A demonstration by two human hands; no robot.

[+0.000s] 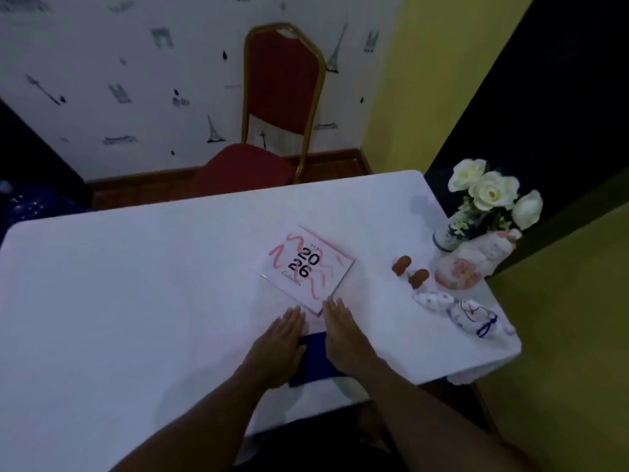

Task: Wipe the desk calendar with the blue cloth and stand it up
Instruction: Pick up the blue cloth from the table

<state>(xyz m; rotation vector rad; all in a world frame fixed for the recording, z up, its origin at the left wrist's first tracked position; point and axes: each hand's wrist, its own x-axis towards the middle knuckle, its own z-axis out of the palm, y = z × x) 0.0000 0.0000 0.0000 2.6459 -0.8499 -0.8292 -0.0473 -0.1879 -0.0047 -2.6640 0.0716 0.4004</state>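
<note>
The desk calendar, white with pink squiggles and "2026" in black, lies flat and turned at an angle on the white tablecloth. The blue cloth lies flat near the table's front edge, just below the calendar. My left hand rests palm down on the cloth's left side, fingers straight. My right hand rests palm down on its right side, fingertips touching the calendar's near corner. Much of the cloth is hidden under both hands.
At the table's right edge stand a vase of white flowers, a pink-and-white ceramic piece, two small brown objects and two blue-and-white ceramic figures. A red chair stands behind the table.
</note>
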